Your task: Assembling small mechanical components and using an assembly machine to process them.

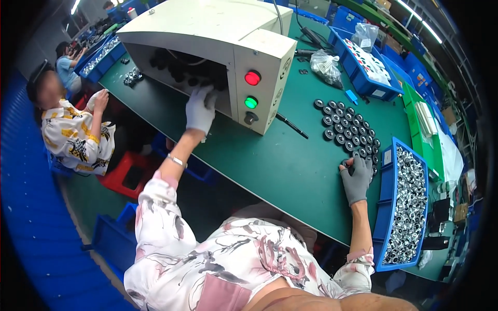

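My left hand (201, 111), in a white glove, reaches into the dark opening of a cream-coloured metal machine (207, 39). Its fingers are stretched out beside dark round parts (179, 75) inside; the fingertips are hard to make out in the shadow. On the green tabletop to the right, my right hand (357, 179) wears a grey glove with bare fingertips. Its fingers are curled round a black round part (346, 163) at the near edge of a cluster. Several black ring-shaped parts with shiny centres (348, 124) lie together just beyond that hand.
Beside my right forearm stands a blue bin (384, 207) of small shiny parts. A red and a green button (251, 102) sit on the machine's front. Behind the cluster are a clear bag (326, 65) and a blue tray (371, 88). A seated person (78, 129) is at left.
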Available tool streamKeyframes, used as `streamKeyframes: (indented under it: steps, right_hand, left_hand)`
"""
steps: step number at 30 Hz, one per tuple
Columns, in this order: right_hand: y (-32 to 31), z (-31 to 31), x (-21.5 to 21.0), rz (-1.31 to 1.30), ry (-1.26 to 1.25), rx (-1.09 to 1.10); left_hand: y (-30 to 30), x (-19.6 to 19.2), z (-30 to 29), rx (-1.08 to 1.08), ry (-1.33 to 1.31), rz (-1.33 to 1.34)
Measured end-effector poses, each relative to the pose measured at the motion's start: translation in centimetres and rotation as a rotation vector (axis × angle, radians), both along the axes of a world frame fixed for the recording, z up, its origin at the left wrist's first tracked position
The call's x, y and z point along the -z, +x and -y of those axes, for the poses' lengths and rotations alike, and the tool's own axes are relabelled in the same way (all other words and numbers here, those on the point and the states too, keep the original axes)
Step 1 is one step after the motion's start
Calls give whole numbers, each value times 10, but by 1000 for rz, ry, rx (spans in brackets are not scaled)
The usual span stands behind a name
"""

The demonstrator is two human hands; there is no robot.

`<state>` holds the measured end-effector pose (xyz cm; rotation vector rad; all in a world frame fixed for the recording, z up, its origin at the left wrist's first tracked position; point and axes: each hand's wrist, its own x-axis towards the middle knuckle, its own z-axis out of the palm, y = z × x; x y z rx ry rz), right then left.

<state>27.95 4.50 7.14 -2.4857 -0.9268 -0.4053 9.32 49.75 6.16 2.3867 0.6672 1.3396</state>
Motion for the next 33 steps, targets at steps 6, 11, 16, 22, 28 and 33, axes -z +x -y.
streamKeyframes:
  steps: [6,11,16,22,28,33]
  right_hand:
    - [10,-3,7,73,66,111]
    - [-8,-7,-23,214,-42,124]
    - [-74,23,-134,-361,250,-422]
    - [-130,49,-203,-370,63,-1237]
    - [-140,51,-200,-286,80,-1291]
    - [-140,66,-202,-259,103,-1329]
  left_hand:
    - [59,-19,-53,154,424,-360]
    - [95,-16,-61,286,419,-285]
    - [95,-6,-66,305,424,-379]
    - [84,5,-62,232,490,-629]
    - [72,14,-57,116,593,-987]
    - [51,21,-51,73,651,-1181]
